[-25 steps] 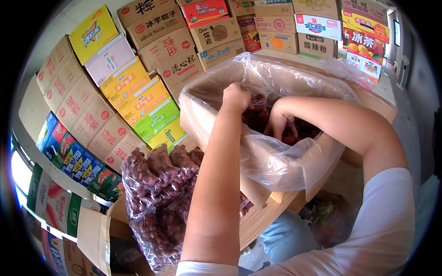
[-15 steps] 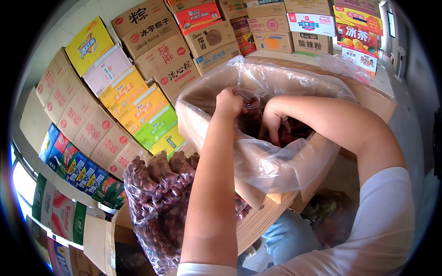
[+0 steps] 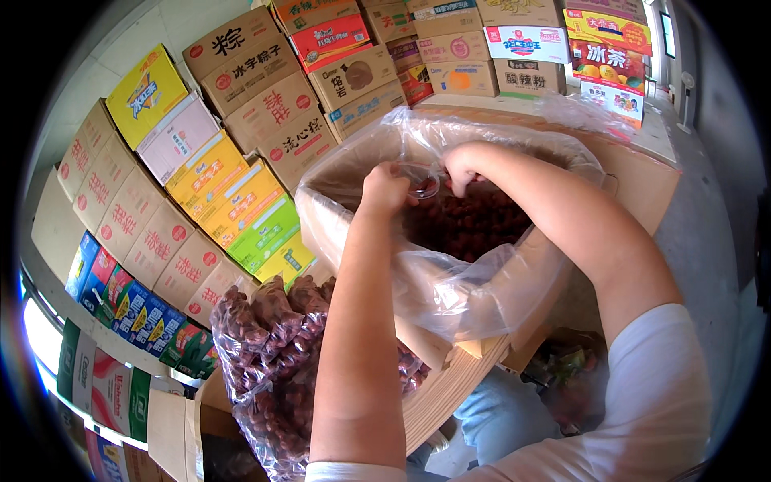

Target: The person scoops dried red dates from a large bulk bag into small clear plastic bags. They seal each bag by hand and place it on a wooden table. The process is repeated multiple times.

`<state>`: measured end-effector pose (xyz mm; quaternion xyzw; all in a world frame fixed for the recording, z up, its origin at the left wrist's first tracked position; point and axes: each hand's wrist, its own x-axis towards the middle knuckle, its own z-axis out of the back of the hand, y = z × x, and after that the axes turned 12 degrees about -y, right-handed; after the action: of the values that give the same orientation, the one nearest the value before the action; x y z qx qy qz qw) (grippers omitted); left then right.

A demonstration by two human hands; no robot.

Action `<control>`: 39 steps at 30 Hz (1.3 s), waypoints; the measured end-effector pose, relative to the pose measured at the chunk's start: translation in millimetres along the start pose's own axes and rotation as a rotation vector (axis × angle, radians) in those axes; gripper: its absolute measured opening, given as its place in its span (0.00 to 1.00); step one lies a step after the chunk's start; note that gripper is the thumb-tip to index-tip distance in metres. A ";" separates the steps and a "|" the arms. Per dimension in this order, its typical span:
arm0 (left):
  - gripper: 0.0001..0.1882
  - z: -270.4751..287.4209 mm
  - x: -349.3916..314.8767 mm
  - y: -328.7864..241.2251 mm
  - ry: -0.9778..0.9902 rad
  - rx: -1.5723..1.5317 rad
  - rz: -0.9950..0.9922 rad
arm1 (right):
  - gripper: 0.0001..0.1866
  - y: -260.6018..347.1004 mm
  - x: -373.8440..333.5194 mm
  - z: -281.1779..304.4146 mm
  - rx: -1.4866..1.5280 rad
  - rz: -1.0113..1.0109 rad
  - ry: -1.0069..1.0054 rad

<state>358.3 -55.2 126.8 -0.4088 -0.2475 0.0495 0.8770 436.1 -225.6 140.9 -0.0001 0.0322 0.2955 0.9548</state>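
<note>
My left hand (image 3: 386,189) grips the rim of a clear round plastic tub (image 3: 422,183) over a large cardboard box. A transparent plastic liner (image 3: 482,309) covers the box's walls and folds over its edge. Dark red dried fruit, which looks like red dates (image 3: 474,221), lies heaped inside. Just right of the tub, my right hand (image 3: 463,165) is closed, fingers pointing down, with dark red fruit showing at them; how many pieces it holds is hidden. The lower part of the tub is hard to make out.
Clear bags packed with similar dark red fruit (image 3: 269,353) stand left of my left forearm. Beneath the box is a wooden tabletop (image 3: 458,390). Stacked cartons (image 3: 265,116) line the left and far sides. Crumpled clear plastic (image 3: 582,112) lies behind the box.
My right hand has risen from deep in the fruit to beside the tub, its fingers now drawn together. My left hand still holds the tub. The view has shifted slightly.
</note>
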 end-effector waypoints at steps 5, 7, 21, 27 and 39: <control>0.26 -3.5 -6.9 -15.1 0.017 -0.033 0.035 | 0.21 -1.9 4.3 3.8 0.699 0.170 -0.551; 0.26 -3.9 -10.0 -17.8 0.013 -0.045 0.062 | 0.21 0.9 7.1 2.0 1.011 0.246 -0.570; 0.20 -0.8 -5.2 -12.4 0.104 -0.142 0.079 | 0.14 29.3 -9.0 8.1 1.562 0.202 -0.322; 0.21 2.9 -1.3 -5.6 0.108 -0.118 0.104 | 0.12 33.6 2.2 5.5 1.487 0.167 -0.530; 0.19 -1.1 -10.2 -11.6 -0.096 0.006 0.059 | 0.08 8.3 4.4 -6.0 0.365 0.015 -0.585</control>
<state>348.5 -66.5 130.8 -0.4106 -0.2770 0.0958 0.8634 434.7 -216.4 134.7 0.2556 -0.1906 0.2793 0.9057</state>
